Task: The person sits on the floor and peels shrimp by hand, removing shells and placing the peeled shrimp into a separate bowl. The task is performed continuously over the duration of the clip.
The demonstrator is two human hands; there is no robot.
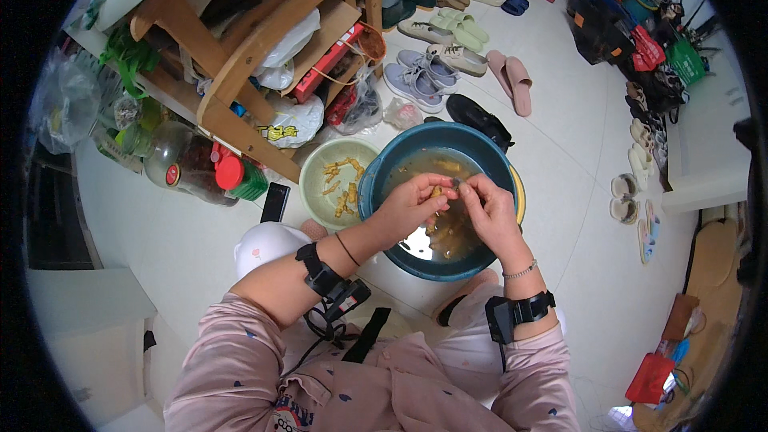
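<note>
Over a dark blue plastic basin (376, 153) of murky water, my left hand (414, 201) holds a knobby yellow-brown piece (437, 192) that looks like a root. Close against its fingertips, my right hand (489, 204) pinches a small dark thing (456, 182), too small to name. More yellow-brown pieces (450, 237) lie in the water, partly hidden by my hands and a bright reflection. To the left, a pale green basin (312, 195) touches or nearly touches the blue one. Several similar pieces (345, 201) rest on its bottom.
A smartphone (275, 203) lies on the tiled floor beside a red-lidded green container (246, 180) and a large clear jar (180, 162). A wooden rack (282, 30) stands at the upper left. Black shoes (480, 120), pink slippers (510, 81) and several other pairs lie beyond the basin.
</note>
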